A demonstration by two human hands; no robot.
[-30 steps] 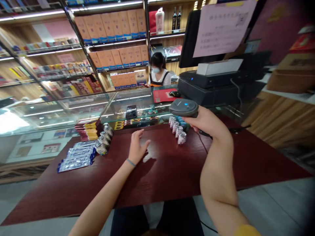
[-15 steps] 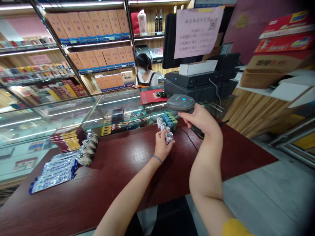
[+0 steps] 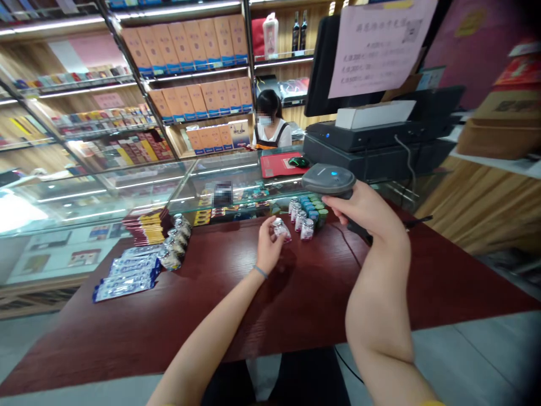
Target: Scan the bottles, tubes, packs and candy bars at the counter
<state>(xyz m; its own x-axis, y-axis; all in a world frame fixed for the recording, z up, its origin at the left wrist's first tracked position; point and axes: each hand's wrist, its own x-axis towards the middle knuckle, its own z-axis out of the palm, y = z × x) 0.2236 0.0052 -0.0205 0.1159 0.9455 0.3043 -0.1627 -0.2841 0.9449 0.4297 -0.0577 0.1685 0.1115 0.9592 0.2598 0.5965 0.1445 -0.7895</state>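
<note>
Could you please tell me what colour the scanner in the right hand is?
The scanner is dark grey, seen best in the head view.

Jar (image 3: 279,227) part-hidden by left hand (image 3: 269,248); label (image 3: 284,233) seemingly blurred.

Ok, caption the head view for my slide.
Left hand grips a small jar, right hand holds a scanner.

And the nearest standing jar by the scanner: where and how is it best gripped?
I'd grip the jar around its rounded body, just below the silvery cap, from the near side: it stands upright, and the rest of its row and the teal containers sit behind it.
</note>
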